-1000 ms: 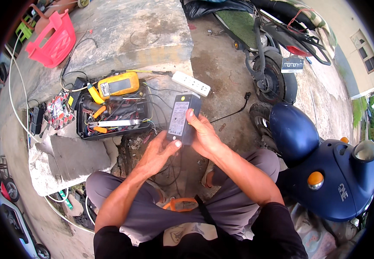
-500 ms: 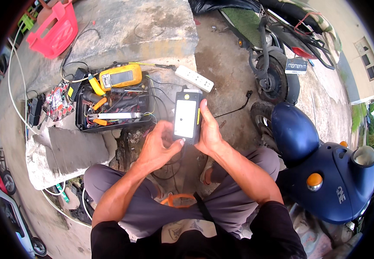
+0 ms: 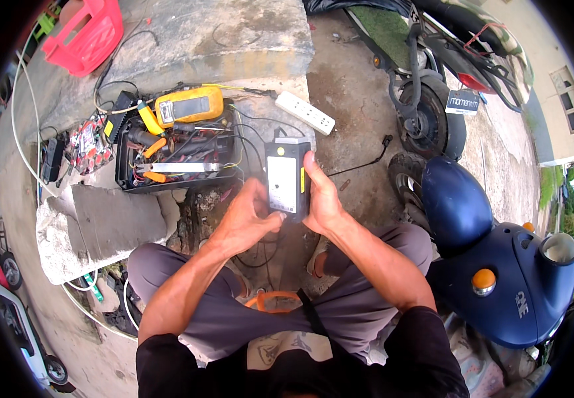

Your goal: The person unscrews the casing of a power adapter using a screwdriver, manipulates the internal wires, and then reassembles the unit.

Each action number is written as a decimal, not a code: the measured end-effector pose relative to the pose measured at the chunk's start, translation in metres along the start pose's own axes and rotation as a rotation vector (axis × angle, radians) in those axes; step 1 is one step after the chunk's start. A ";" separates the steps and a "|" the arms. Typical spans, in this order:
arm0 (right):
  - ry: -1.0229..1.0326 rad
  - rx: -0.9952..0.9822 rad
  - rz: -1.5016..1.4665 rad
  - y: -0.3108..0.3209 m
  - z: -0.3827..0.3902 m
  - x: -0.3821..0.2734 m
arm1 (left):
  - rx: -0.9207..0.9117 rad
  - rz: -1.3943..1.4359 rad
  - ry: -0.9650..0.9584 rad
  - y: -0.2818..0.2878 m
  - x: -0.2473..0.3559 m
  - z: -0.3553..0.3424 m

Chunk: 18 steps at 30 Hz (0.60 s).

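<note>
Both hands hold a black charger (image 3: pixel 289 179), a boxy power adapter with a white label and a round yellow sticker, above my bent knees. My right hand (image 3: pixel 324 199) wraps its right side, thumb along the upper edge. My left hand (image 3: pixel 250 215) has its thumb at the lower left corner; its fingers are curled and partly hidden. A cable leaves the charger's top end. Just left of it, an open black toolbox (image 3: pixel 174 186) holds hand tools, wires and orange-handled pliers (image 3: pixel 155 147). A yellow multimeter (image 3: pixel 189 106) lies across its far side.
A white power strip (image 3: pixel 305 113) lies beyond the charger on the concrete. A blue scooter (image 3: pixel 499 285) stands close at my right, and another scooter's wheel (image 3: pixel 426 119) is farther back. A broken concrete block (image 3: pixel 108 229) and a pink plastic basket (image 3: pixel 84 40) are at left.
The charger has turned slightly in my hands, so more of its right side and yellow side label shows. The view has shifted a little; both hands keep their places on it.
</note>
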State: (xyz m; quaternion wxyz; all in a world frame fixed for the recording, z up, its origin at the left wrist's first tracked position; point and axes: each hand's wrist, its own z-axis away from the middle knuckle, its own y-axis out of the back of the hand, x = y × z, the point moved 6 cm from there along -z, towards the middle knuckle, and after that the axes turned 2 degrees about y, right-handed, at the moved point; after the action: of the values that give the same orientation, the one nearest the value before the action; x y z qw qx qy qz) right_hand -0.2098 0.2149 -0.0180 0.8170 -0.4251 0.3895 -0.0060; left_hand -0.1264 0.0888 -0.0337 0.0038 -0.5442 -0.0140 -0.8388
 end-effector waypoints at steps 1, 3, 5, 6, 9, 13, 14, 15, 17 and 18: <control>-0.019 -0.007 -0.017 0.002 0.001 0.001 | -0.001 0.006 0.003 0.000 0.001 0.000; -0.035 -0.010 -0.029 0.005 0.000 0.003 | -0.004 0.018 0.009 0.000 0.001 0.000; -0.028 -0.003 -0.019 0.007 0.000 0.003 | -0.001 -0.010 0.008 0.000 -0.002 0.000; -0.031 -0.001 -0.020 0.007 -0.001 0.003 | 0.002 -0.025 0.005 0.000 -0.002 -0.001; -0.039 0.007 -0.026 0.007 -0.001 0.003 | -0.004 0.024 0.045 -0.001 0.002 0.001; 0.018 0.076 -0.030 0.000 -0.002 0.001 | 0.026 -0.064 -0.031 0.003 0.000 0.001; 0.048 0.105 -0.028 -0.003 -0.002 0.000 | 0.062 -0.117 -0.086 0.006 -0.005 0.001; 0.062 0.099 -0.006 -0.003 -0.001 0.001 | 0.093 -0.171 -0.139 0.007 0.005 0.003; 0.089 0.087 0.040 0.000 -0.001 0.002 | 0.119 -0.264 -0.056 0.007 0.018 0.008; 0.090 0.055 0.033 0.001 -0.002 0.003 | 0.150 -0.349 -0.040 0.007 0.030 0.012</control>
State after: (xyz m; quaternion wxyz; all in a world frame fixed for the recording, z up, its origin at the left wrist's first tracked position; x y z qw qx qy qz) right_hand -0.2094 0.2128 -0.0211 0.8100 -0.3953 0.4326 -0.0224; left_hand -0.1271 0.0827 -0.0013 -0.1014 -0.5483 -0.1705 -0.8124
